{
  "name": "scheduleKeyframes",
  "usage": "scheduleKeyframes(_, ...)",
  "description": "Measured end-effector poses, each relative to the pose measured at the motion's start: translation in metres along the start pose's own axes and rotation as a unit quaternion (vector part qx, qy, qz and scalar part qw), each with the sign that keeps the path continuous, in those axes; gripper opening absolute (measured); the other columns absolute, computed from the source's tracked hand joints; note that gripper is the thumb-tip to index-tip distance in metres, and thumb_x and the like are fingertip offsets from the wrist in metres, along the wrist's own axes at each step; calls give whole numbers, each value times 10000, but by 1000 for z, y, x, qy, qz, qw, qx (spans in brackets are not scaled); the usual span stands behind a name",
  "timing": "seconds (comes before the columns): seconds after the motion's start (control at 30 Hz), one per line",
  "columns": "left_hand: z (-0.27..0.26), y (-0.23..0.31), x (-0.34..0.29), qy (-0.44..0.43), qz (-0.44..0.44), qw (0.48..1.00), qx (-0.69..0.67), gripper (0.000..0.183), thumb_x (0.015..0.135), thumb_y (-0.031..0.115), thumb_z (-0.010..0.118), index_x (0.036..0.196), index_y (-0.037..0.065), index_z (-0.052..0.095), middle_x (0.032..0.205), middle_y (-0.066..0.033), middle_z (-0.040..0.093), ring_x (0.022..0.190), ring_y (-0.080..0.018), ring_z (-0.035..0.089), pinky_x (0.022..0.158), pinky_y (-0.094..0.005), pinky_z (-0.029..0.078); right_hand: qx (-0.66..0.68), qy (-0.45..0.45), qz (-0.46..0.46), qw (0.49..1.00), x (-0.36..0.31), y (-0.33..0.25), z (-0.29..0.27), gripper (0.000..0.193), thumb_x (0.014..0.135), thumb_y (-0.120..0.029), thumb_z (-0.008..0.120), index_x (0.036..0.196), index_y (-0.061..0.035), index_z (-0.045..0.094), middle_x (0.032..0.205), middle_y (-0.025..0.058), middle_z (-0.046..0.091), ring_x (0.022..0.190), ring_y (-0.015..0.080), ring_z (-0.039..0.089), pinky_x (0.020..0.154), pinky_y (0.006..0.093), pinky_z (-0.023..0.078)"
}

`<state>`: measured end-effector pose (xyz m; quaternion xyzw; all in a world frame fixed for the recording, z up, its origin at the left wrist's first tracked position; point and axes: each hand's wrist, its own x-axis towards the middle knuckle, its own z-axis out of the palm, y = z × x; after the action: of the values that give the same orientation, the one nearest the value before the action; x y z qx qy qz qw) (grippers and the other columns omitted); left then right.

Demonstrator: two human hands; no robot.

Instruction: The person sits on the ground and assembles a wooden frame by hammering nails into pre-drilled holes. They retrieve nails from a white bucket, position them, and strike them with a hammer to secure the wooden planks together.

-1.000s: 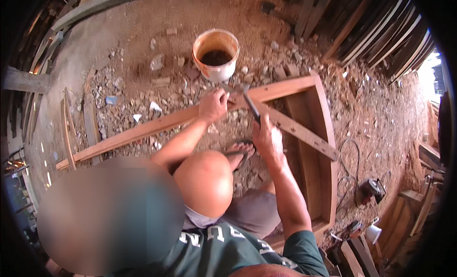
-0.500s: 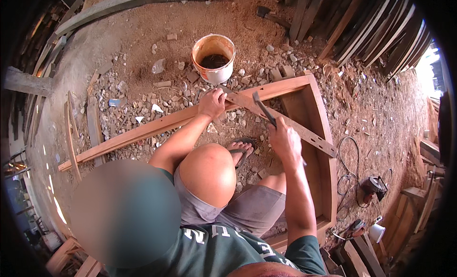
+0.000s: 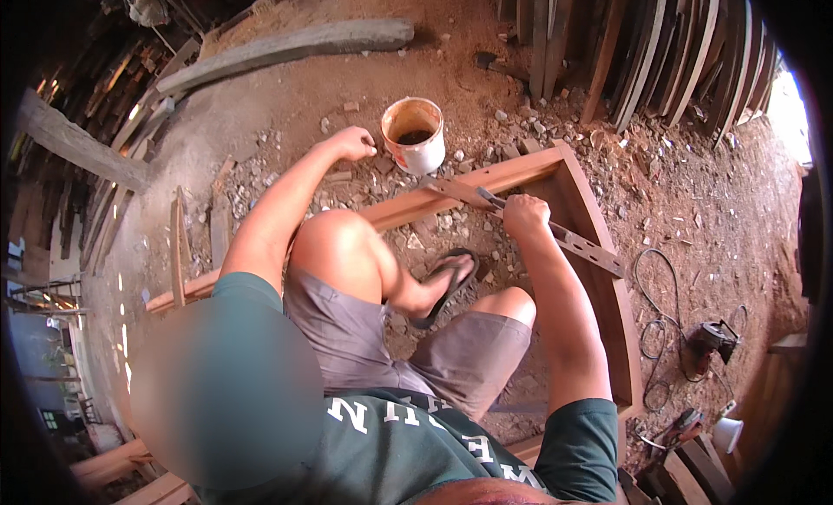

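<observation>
My right hand point(image 3: 526, 214) is closed around a dark metal hammer point(image 3: 488, 197), held low over a thin wooden strip. That strip point(image 3: 590, 253) has slots near its right end and lies diagonally across the corner of a reddish-brown wooden frame point(image 3: 512, 169). Off to the left, my left hand point(image 3: 353, 144) hovers above the ground, just left of a white bucket point(image 3: 423, 156) and apart from the frame. Its fingers are pinched together; what is between them, if anything, is too small to make out. Dark contents show inside the bucket.
Stone chips and wood scraps litter the dirt floor point(image 3: 668, 193). Boards point(image 3: 642, 62) lean upright at the far right. A corded power tool point(image 3: 713, 338) lies right of the frame, its cable point(image 3: 657, 318) looped beside it. A long beam point(image 3: 286, 55) rests at the back left.
My left hand has left the frame's top rail and moved up and left beside the bucket. My right hand has lowered the hammer toward the strip. The whole view has shifted.
</observation>
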<state>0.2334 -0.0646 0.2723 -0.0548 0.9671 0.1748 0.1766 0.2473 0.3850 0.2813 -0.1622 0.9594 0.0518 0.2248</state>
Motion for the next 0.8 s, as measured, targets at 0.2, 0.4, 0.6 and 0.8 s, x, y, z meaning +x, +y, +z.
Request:
scheduleKeyframes(0.2,-30,20,28,134,-55,986,-83,434,893,334,771,1229,66,709,1284,-186,702,1196,-321,667,1038,-438,513,-45,-33,39,998,23,-21,-4,267,987,-167,596,1169,-126,788,1233,82,760,1137,255,737,904,362,600)
scheduleKeyframes(0.4,51,0,50,67,-246,911,-325,860,936,525,725,1524,-20,413,1447,-243,585,1290,-327,614,936,-488,587,-78,8,1,997,-7,-36,-3,227,975,-160,583,1053,-92,784,1127,108,782,1062,266,757,874,380,606)
scheduleKeyframes(0.6,85,-11,84,79,-270,850,-446,870,927,456,714,1529,-51,344,1395,-241,579,1138,-318,679,864,-471,627,-64,23,28,997,-11,-42,-4,172,951,-126,621,1067,-50,723,1020,139,789,971,293,775,814,382,624)
scheduleKeyframes(0.8,119,-11,94,186,-155,891,-384,562,877,212,631,1381,-25,559,1244,-233,701,1196,-332,675,1013,-438,538,-64,12,37,997,-16,-45,-16,124,933,-96,592,986,-19,674,924,198,771,898,336,771,802,432,615)
